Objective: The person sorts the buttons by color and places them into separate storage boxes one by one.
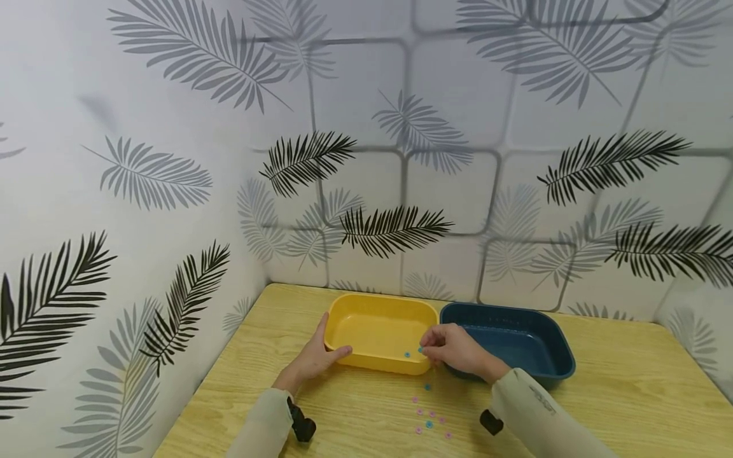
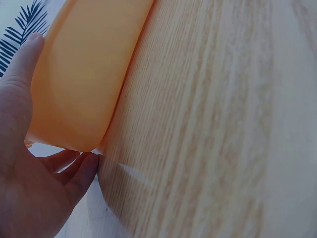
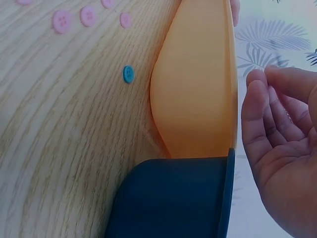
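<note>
My left hand (image 1: 315, 356) grips the left end of a yellow plastic bin (image 1: 372, 327), thumb on the rim and the other fingers around the outside. Over the bin's front right corner is my right hand (image 1: 452, 345), with curled fingers and the tips close together. Right by those fingertips shows a blue button (image 1: 420, 350); whether they pinch it or it lies in the bin I cannot tell. Another blue button (image 1: 407, 354) lies inside the bin. On the table in front are a blue button (image 3: 129, 74), a second blue button (image 1: 429, 424) and several pink buttons (image 3: 62, 21).
A dark blue bin (image 1: 515, 343) stands against the yellow bin's right side, partly under my right wrist. Both bins sit on a wood-grain table (image 1: 624, 375), near a wall (image 1: 366, 191) with a leaf pattern. A second wall rises on the left.
</note>
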{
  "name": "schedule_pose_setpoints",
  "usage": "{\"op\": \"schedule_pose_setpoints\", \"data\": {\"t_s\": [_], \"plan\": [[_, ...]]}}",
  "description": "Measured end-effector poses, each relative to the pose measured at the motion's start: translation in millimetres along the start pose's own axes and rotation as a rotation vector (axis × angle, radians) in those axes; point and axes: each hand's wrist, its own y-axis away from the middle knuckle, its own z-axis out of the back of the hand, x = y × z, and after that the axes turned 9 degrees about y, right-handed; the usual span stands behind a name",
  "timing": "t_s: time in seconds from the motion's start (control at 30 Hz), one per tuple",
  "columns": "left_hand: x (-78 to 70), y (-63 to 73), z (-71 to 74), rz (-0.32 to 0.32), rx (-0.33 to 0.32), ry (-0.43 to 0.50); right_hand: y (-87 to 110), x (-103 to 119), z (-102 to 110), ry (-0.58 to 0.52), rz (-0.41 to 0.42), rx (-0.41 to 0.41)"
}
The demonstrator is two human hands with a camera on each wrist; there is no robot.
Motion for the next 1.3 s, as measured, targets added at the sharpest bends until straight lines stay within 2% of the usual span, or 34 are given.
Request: {"op": "schedule_pose_setpoints", "data": {"t_s": [0.17, 0.53, 1.03, 1.3], "plan": [[0.1, -0.5, 0.5, 0.001, -0.003, -0.003, -4.6, 0, 0, -0.008, -0.01, -0.013], [0.3, -0.1, 0.4, 0.005, -0.005, 0.011, -17.2, 2, 0, -0.021, -0.094, -0.033], [-3.7, 1.2, 1.4, 0.003, 0.01, 0.007, -30.9, 0, 4, -0.042, -0.122, -0.01], [-2.1, 1.0, 1.4, 0.0, 0.011, 0.017, -39.7, -5, 6, -0.038, -0.182, -0.012]]}}
